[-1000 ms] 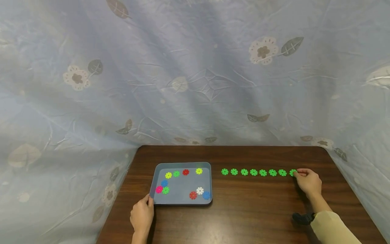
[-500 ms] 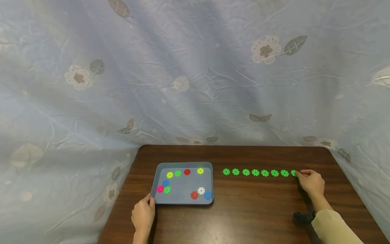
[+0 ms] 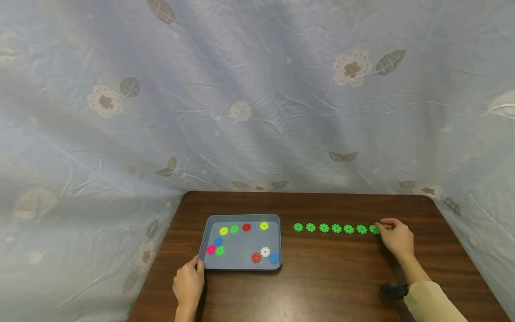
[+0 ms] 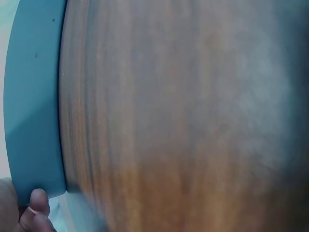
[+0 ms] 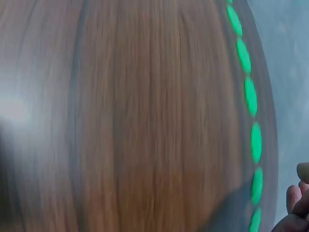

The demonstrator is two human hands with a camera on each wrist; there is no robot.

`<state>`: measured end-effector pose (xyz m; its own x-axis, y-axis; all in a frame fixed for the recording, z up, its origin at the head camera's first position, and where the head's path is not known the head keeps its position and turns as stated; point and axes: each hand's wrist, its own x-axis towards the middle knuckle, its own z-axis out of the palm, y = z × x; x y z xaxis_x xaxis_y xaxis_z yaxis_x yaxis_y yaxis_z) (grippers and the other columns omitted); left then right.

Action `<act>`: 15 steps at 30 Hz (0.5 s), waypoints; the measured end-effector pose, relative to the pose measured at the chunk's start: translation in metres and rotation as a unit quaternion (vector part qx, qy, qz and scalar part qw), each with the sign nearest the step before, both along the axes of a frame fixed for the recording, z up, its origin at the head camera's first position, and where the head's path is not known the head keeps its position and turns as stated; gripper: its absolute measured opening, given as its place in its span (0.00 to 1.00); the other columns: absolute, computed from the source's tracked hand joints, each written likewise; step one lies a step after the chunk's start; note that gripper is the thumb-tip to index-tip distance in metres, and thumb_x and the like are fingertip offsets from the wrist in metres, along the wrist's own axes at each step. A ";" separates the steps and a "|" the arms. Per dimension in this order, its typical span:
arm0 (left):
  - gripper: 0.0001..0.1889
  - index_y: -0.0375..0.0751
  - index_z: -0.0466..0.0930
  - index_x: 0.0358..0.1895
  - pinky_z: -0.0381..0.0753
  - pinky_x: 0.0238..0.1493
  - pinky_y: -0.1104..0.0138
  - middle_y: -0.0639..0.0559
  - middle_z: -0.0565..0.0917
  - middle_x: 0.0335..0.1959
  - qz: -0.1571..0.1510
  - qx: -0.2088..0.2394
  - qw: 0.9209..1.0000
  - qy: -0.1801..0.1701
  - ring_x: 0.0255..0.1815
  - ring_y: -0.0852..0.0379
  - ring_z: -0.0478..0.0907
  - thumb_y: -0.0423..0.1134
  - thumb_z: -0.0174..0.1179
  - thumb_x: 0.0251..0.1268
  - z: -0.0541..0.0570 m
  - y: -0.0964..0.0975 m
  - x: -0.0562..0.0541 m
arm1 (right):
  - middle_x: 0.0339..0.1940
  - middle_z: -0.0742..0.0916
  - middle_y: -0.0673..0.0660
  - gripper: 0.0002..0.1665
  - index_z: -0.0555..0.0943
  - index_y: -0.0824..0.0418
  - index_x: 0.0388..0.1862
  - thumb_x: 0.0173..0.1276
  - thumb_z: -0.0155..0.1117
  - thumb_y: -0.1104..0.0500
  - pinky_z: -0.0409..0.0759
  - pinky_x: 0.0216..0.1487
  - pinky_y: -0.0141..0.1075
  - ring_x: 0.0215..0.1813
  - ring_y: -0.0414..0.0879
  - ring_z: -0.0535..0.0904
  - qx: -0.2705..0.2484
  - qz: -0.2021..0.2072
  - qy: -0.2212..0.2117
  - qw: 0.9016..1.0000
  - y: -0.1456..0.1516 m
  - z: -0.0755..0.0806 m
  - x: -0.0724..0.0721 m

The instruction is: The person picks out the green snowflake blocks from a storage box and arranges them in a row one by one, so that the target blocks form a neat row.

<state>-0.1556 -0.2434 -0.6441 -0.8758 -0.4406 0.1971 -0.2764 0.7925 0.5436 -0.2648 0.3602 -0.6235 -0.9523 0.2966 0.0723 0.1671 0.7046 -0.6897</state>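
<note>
A grey-blue tray lies on the table at left in the head view. My left hand pinches its near-left corner; the left wrist view shows fingertips against the tray's side wall. A row of green snowflake discs runs rightward from the tray. My right hand hovers at the row's right end, its fingertips over the edge of one disc. The last disc is mostly hidden behind these fingers. In the right wrist view the fingers are loosely bent, with nothing visible between them.
Inside the tray lie loose discs: yellow, red, blue, white, pink and green. The brown wooden table ends at a patterned cloth behind.
My right hand has left the last green disc and shifted left along the row, slightly raised. My left hand keeps its hold on the tray.
</note>
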 end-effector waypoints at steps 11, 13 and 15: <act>0.18 0.37 0.88 0.56 0.79 0.25 0.40 0.34 0.88 0.48 0.002 0.008 1.000 -0.011 0.32 0.32 0.85 0.39 0.55 0.73 -0.001 -0.001 0.000 | 0.41 0.91 0.59 0.19 0.86 0.64 0.52 0.74 0.68 0.50 0.79 0.45 0.52 0.44 0.57 0.86 -0.027 0.083 0.029 0.996 -0.097 0.006 -0.017; 0.18 0.37 0.88 0.56 0.78 0.23 0.42 0.34 0.88 0.47 0.000 0.009 1.000 -0.009 0.28 0.36 0.84 0.39 0.55 0.73 -0.001 -0.001 0.000 | 0.41 0.91 0.58 0.19 0.86 0.64 0.52 0.74 0.68 0.50 0.79 0.46 0.53 0.44 0.57 0.86 -0.038 0.096 0.027 0.994 -0.117 0.007 -0.020; 0.17 0.36 0.88 0.56 0.77 0.20 0.44 0.34 0.88 0.47 -0.002 0.010 1.000 -0.007 0.24 0.40 0.82 0.39 0.56 0.73 -0.001 -0.001 -0.001 | 0.41 0.91 0.57 0.18 0.86 0.63 0.52 0.73 0.69 0.51 0.79 0.46 0.53 0.44 0.56 0.86 -0.050 0.109 0.025 0.992 -0.138 0.009 -0.023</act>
